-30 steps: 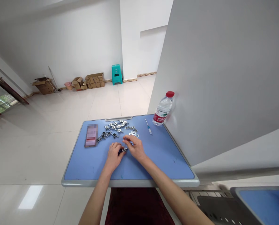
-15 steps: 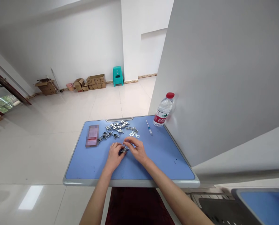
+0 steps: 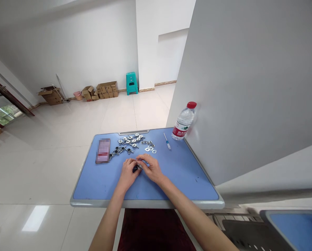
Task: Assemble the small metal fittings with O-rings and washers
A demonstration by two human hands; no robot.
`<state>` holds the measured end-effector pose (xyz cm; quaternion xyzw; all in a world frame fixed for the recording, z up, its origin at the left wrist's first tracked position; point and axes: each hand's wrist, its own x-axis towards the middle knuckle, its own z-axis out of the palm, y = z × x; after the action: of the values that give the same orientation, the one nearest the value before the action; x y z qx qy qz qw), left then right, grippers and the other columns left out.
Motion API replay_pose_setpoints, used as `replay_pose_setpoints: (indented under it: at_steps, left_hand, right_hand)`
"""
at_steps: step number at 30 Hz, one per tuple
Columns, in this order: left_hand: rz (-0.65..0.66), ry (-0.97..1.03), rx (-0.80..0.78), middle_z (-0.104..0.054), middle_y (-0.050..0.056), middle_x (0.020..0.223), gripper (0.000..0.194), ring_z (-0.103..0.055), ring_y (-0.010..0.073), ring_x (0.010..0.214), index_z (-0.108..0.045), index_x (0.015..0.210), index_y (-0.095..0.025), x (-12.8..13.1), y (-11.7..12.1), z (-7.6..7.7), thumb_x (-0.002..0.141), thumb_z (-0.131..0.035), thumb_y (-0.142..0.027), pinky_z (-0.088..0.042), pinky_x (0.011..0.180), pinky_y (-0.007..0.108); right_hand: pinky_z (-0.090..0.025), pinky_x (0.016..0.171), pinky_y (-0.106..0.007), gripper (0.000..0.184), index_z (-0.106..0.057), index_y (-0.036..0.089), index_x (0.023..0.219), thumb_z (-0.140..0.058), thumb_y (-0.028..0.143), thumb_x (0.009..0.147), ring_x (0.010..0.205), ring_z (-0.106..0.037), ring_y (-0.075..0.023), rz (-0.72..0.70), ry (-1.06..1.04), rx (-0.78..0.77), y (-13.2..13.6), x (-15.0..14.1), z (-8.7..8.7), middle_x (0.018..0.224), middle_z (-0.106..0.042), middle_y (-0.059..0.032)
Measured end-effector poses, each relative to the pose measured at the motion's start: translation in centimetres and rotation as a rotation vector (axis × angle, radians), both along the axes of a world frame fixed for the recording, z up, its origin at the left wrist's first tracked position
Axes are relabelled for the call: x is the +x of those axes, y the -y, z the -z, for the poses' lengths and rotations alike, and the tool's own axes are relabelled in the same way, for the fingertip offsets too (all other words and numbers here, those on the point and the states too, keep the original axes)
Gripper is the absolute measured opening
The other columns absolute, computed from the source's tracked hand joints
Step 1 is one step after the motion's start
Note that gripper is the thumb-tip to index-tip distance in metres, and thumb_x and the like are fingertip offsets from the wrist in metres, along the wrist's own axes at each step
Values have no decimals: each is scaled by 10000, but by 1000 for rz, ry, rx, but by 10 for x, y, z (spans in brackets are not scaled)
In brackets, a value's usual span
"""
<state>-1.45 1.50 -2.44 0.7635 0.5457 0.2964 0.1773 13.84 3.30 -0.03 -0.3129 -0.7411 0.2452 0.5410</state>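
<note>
Low over the blue table point(image 3: 169, 184), my left hand point(image 3: 128, 173) is closed on a small metal fitting point(image 3: 139, 167) with a dark part. My right hand point(image 3: 151, 168) is closed at the fitting's upper right side, thumb and forefinger pinched. What those fingertips hold is too small and too covered to make out. Just beyond my hands lie several black-centred metal fittings point(image 3: 116, 150), and farther back a cluster of silver fittings point(image 3: 132, 139). Flat metal gaskets point(image 3: 149, 149) lie loose beyond my right hand.
A screwdriver point(image 3: 167, 141) with a clear blue handle lies at the back right. By the grey wall stands a red-capped water bottle point(image 3: 183, 122). A phone point(image 3: 103, 151), its screen blurred, lies at the left. Cardboard boxes point(image 3: 107, 90) and a teal stool point(image 3: 131, 83) stand on the floor.
My right fingertips have come down from above the fitting to its side, closer to my left hand. The left hand has kept its hold in the same place.
</note>
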Motion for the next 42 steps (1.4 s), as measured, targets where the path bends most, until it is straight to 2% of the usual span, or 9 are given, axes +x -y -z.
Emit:
replay_pose_setpoints:
  at_steps: [10,19,24,30,37,42]
  left_hand:
    - [-7,-3,2,-635,50,1008,94,-558,238,957,-644,945,-216,1,1,-3,861,-607,-199,-451,856,400]
    - [-33,-10,17,-633,52,1005,174,-554,246,971,-647,1007,-222,2,2,1,860,-578,-159,-451,870,421]
    - [-12,6,24,-634,60,1073,214,-551,243,995,-638,1044,-222,2,1,2,854,-583,-141,-455,882,410]
    - [-9,20,31,-629,48,1020,211,-546,227,955,-638,1009,-212,3,1,2,838,-581,-103,-458,850,382]
    - [-30,2,57,-640,51,981,164,-554,223,910,-635,929,-190,3,2,-1,819,-581,-82,-456,814,372]
    - [-32,9,45,-639,42,936,117,-559,223,914,-638,902,-201,5,5,-10,833,-575,-131,-460,816,372]
  right_hand:
    - [-490,711,-322,196,-652,248,933,-458,262,956,730,-611,-181,2,30,31,0,1,1,810,-692,-28]
    - [-467,682,-317,212,-644,249,972,-434,213,966,682,-559,-179,-63,90,192,-1,-6,1,825,-702,-29]
    - [-465,681,-311,180,-643,232,930,-466,256,955,662,-569,-176,24,62,96,-5,-8,0,727,-651,-20]
    - [-443,665,-301,128,-603,217,866,-504,259,935,647,-548,-172,63,37,78,-3,-9,3,713,-631,-20]
    - [-451,625,-284,122,-614,221,874,-501,239,918,618,-556,-159,8,27,3,0,-10,5,721,-622,-15]
    - [-458,591,-268,65,-622,224,862,-592,280,872,590,-551,-144,49,-163,-116,-2,-6,7,699,-614,5]
